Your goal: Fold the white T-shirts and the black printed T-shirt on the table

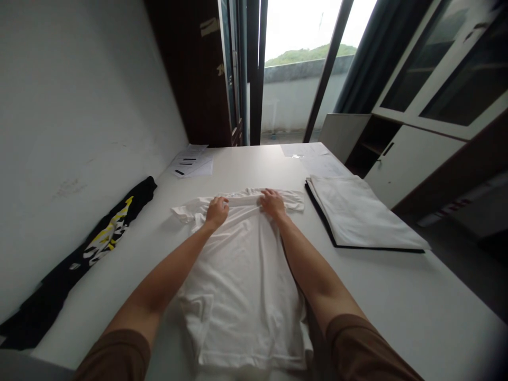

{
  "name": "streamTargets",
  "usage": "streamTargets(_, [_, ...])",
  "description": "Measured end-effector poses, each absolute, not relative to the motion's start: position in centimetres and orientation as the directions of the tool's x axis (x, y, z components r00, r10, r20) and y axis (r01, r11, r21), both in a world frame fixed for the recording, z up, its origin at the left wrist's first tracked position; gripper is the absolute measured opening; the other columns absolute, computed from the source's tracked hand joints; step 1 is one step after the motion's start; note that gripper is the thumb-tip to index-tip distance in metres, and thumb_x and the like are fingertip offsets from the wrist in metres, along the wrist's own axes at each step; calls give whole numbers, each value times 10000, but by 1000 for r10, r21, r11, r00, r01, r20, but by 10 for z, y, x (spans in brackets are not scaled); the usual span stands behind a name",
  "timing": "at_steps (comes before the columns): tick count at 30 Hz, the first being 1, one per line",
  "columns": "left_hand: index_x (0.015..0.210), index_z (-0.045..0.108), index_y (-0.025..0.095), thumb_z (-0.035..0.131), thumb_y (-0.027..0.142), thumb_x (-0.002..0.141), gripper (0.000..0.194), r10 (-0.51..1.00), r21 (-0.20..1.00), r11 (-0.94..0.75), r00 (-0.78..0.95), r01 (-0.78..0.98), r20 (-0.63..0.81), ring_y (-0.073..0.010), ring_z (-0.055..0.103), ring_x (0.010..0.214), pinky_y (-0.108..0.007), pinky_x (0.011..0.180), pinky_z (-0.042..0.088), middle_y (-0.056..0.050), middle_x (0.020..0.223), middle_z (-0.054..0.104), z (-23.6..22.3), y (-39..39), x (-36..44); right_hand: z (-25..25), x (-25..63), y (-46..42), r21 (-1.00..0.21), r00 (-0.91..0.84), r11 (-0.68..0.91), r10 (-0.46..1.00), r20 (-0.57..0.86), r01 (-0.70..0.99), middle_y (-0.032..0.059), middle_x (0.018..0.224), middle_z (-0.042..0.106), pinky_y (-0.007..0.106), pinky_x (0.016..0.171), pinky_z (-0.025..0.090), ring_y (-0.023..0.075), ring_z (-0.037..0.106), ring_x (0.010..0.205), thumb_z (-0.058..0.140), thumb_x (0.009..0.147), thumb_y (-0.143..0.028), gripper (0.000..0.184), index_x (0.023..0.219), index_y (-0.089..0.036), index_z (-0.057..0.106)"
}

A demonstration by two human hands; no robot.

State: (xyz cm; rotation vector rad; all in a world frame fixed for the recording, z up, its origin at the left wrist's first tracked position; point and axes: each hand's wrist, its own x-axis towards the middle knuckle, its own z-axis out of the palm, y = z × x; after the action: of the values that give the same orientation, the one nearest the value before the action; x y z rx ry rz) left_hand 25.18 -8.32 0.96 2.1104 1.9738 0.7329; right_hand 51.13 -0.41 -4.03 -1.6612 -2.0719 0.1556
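A white t-shirt (242,275) lies flat on the white table (397,296), running from the near edge away from me. Both my arms stretch out over it. My left hand (216,210) rests at the far end of the shirt with its fingers curled and pinching the fabric. My right hand (272,202) sits a short way to the right on the same far edge, fingers also bent down onto the cloth. Between the two hands the far edge of the shirt forms a narrow folded band.
A black garment with yellow and white print (99,238) lies along the left wall. A stack of white folded cloth on a black one (357,214) sits at the right. Papers (192,161) lie at the far left corner. A balcony door and cabinets stand beyond.
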Motion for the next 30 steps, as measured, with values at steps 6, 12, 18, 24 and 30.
streamTargets(6, [1163, 706, 163, 464, 226, 989, 305, 982, 288, -42, -14, 957, 188, -267, 595, 1183, -400, 1076, 404, -151, 1232, 698, 0, -37, 232, -32, 496, -11, -264, -371, 408, 911, 181, 874, 83, 1161, 736, 303, 984, 429, 226, 624, 1132, 510, 1023, -361, 294, 1112, -253, 768])
streamTargets(12, [1031, 753, 191, 442, 347, 1018, 348, 988, 177, -108, 85, 978, 131, -289, 654, 1080, -444, 1045, 402, -133, 1029, 758, -20, -43, 225, -30, 491, -12, -259, -376, 410, 910, 173, 874, 56, 1063, 757, 266, 888, 434, 201, 658, 1006, 505, 1023, -335, 267, 1075, -254, 754])
streamTargets(18, [1117, 734, 202, 459, 327, 1006, 322, 987, 163, -138, 123, 977, 99, -264, 646, 1122, -363, 1013, 449, -123, 1151, 733, -24, -29, 205, -42, 473, -1, -305, -436, 466, 885, 165, 831, 63, 1282, 684, 356, 1051, 417, 245, 568, 1224, 526, 1001, -357, 308, 1217, -275, 730])
streamTargets(24, [1371, 613, 226, 471, 411, 1015, 426, 987, 186, -161, 154, 969, 52, -271, 515, 1363, -424, 1175, 342, -101, 1497, 568, -36, 9, 202, -50, 472, 38, -299, -424, 433, 900, 98, 850, 82, 1561, 489, 512, 1200, 279, 308, 410, 1435, 591, 958, -444, 560, 1492, -282, 534])
streamTargets(30, [1518, 468, 203, 435, 531, 1010, 605, 995, 221, -82, 90, 972, -30, -345, 291, 1532, -602, 1219, 213, -152, 1665, 335, -48, 53, 218, -55, 461, 69, -285, -387, 373, 922, 6, 883, 116, 1670, 315, 678, 1209, 119, 368, 208, 1547, 549, 943, -653, 761, 1590, -288, 385])
